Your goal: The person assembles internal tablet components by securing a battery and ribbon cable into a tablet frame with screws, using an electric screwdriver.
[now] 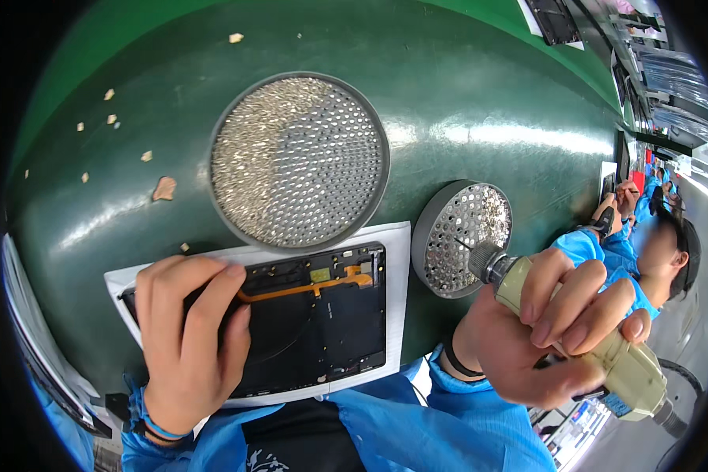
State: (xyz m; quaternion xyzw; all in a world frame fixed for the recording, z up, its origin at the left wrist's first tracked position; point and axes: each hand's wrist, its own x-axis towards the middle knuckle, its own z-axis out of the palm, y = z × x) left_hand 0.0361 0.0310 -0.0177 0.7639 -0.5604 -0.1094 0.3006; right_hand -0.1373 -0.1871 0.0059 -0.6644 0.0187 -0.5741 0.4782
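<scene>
Head view: a blue label (615, 404) sits near the rear of the pale-green electric screwdriver (633, 374); its print and the white marks on the dark device panel (322, 338) are too small to read. The right hand (558, 330) wraps firmly around the screwdriver, its bit over the small perforated tray (421, 244); contact with a screw cannot be told. The left hand (189, 330) is half curled, thumb apart from index finger, covering the panel's left end; whether it grips anything cannot be told. The panel, with 1 orange ribbon cable (291, 293), lies on a white sheet (397, 307) below the large perforated tray (385, 165). Both trays hold silvery screws (240, 157). Tan fragments (164, 188) lie upper left; 1 co-worker (621, 252) sits at right.
</scene>
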